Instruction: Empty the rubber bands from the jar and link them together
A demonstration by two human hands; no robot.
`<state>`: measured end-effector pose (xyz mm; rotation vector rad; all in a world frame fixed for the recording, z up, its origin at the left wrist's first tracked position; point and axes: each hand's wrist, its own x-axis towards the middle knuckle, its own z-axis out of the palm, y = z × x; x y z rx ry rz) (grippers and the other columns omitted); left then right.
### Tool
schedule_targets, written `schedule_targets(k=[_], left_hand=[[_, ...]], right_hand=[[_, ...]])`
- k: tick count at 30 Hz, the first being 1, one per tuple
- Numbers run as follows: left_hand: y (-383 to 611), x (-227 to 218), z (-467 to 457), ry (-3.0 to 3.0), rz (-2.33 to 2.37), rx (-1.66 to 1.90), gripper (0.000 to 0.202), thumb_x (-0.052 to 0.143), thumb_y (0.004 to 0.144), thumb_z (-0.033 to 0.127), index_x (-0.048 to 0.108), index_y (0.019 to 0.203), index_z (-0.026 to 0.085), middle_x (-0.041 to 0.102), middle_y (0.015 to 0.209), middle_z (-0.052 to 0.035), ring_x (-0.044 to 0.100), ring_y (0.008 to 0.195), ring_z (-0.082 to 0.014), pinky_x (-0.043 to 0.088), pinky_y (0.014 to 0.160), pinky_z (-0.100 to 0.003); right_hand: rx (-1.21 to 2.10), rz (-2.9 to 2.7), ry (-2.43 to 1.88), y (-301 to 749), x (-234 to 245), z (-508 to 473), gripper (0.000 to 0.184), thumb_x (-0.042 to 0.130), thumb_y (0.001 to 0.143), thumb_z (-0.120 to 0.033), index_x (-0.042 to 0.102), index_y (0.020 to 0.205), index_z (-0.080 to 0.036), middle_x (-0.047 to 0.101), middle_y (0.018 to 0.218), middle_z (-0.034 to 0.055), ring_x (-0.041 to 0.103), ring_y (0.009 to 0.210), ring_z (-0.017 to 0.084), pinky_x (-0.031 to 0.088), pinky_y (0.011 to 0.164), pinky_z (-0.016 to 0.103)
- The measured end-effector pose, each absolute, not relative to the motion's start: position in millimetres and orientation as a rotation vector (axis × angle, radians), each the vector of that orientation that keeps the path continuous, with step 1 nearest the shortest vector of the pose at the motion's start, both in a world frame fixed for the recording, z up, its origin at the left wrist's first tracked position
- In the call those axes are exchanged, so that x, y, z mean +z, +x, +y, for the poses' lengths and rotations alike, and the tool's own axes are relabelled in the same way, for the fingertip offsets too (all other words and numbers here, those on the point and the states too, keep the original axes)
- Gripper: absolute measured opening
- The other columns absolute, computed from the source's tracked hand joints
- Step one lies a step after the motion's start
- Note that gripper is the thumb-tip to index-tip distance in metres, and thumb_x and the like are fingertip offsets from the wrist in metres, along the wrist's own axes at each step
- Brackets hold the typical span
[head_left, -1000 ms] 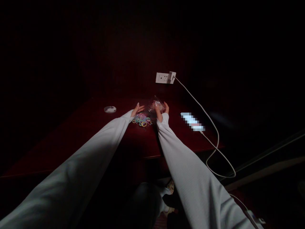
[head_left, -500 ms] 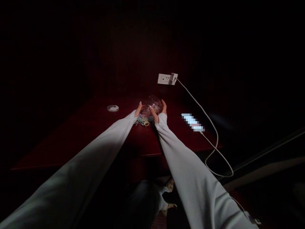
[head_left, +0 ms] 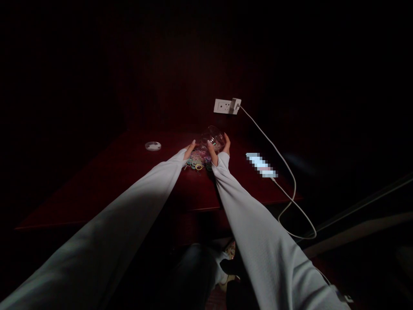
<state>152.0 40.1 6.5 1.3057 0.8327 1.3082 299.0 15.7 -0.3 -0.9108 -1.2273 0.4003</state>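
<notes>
My right hand (head_left: pixel 221 148) is wrapped round a clear plastic jar (head_left: pixel 213 134), thumb on the near side and fingers on the far right side. The jar is held tilted over a pile of small colourful elastic bands (head_left: pixel 196 162) on the dark red table (head_left: pixel 129 185). A few bits of colour show inside or through the jar. Left of the jar, my left hand (head_left: pixel 189 150) rests at the pile's edge with its thumb raised and apart. Its other fingers are partly hidden, and whether they touch the jar is unclear.
A clear round lid (head_left: pixel 152 146) lies on the table to the left. On the right lies a phone (head_left: pixel 261 165), its white cable (head_left: pixel 284 159) looping past the table edge from a charger in the wall socket (head_left: pixel 222 106). The surroundings are very dark.
The jar and my right hand have moved slightly right and up. The jar looks clearer inside, and more of the band pile shows. My left hand has shifted slightly right.
</notes>
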Motion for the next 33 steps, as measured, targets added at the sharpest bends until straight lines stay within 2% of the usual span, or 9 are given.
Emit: schedule_targets(k=[6,10,14,18,21,23,25,28,33], left_hand=[[153.5,5.7,47.9,1.268,0.805,1.4,0.073,0.06,0.086,0.084,0.078,0.1,0.015,0.082,0.113,-0.0179,0.07,0.128,-0.0371,0.052,0.116,-0.046],[146.2,5.7,59.0,1.252,0.799,1.476,0.074,0.059,0.086,0.085,0.073,0.11,0.017,0.079,0.12,-0.0172,0.066,0.134,-0.0368,0.049,0.119,-0.05],[134.3,3.1,59.5,1.495,0.483,1.497,0.091,0.078,0.07,0.083,0.062,0.137,0.024,0.069,0.143,-0.0163,0.06,0.141,-0.0368,0.045,0.122,-0.052],[127.7,0.5,60.3,1.634,0.458,1.423,0.1,0.096,0.06,0.065,0.056,0.142,0.025,0.068,0.143,-0.0178,0.062,0.138,-0.0392,0.046,0.12,-0.056],[127.5,2.5,62.0,1.563,0.528,1.456,0.09,0.098,0.059,0.061,0.061,0.132,0.023,0.073,0.133,-0.0159,0.065,0.134,-0.0378,0.049,0.117,-0.054],[128.0,6.0,61.7,1.425,0.595,1.51,0.079,0.097,0.062,0.059,0.064,0.123,0.023,0.076,0.125,-0.0135,0.07,0.127,-0.0354,0.054,0.112,-0.052],[128.4,10.2,60.1,1.284,0.668,1.548,0.062,0.09,0.074,0.059,0.063,0.117,0.023,0.078,0.115,-0.0118,0.075,0.115,-0.0325,0.059,0.105,-0.052],[129.4,16.4,56.6,1.156,0.81,1.531,0.037,0.072,0.096,0.055,0.061,0.108,0.022,0.079,0.096,-0.0086,0.08,0.096,-0.028,0.062,0.099,-0.052],[135.0,25.4,47.3,1.045,1.016,1.516,0.031,0.072,0.099,0.047,0.057,0.096,0.02,0.075,0.081,-0.0066,0.08,0.085,-0.0278,0.063,0.096,-0.053]], right_hand=[[0.334,-1.443,-0.858,299.5,8.2,2.6,0.112,0.085,0.076,-0.063,0.031,0.166,-0.026,0.045,0.167,0.0175,0.046,0.154,0.036,0.034,0.13,0.061],[0.289,-1.539,-0.791,295.5,3.3,9.3,0.121,0.088,0.072,-0.067,0.025,0.167,-0.026,0.036,0.173,0.0187,0.036,0.161,0.035,0.031,0.133,0.059],[0.35,-1.603,-0.746,294.5,-5.3,20.5,0.12,0.09,0.069,-0.07,0.03,0.162,-0.024,0.035,0.173,0.0227,0.041,0.159,0.036,0.032,0.132,0.06],[0.344,-1.649,-0.754,297.7,-6.2,21.7,0.116,0.088,0.069,-0.071,0.035,0.161,-0.025,0.029,0.176,0.0206,0.037,0.16,0.037,0.029,0.132,0.062],[0.288,-1.659,-0.798,299.0,-2.7,16.3,0.109,0.077,0.079,-0.076,0.033,0.166,-0.028,0.021,0.18,0.0138,0.026,0.165,0.036,0.024,0.135,0.06],[0.262,-1.617,-0.817,298.6,-0.7,13.1,0.103,0.06,0.088,-0.082,0.028,0.17,-0.028,0.017,0.181,0.0088,0.017,0.168,0.033,0.019,0.137,0.058],[0.301,-1.564,-0.821,297.7,0.1,12.2,0.097,0.038,0.094,-0.087,0.028,0.171,-0.029,0.02,0.181,0.0046,0.013,0.169,0.03,0.016,0.138,0.056],[0.501,-1.586,-0.793,295.4,-1.4,15.5,0.098,0.016,0.096,-0.09,0.038,0.168,-0.028,0.036,0.175,0.0037,0.023,0.167,0.028,0.016,0.138,0.053],[0.559,-1.6,-0.768,291.6,-4.9,23.1,0.105,0.012,0.091,-0.095,0.043,0.166,-0.029,0.04,0.173,0.0031,0.025,0.166,0.027,0.016,0.138,0.049]])
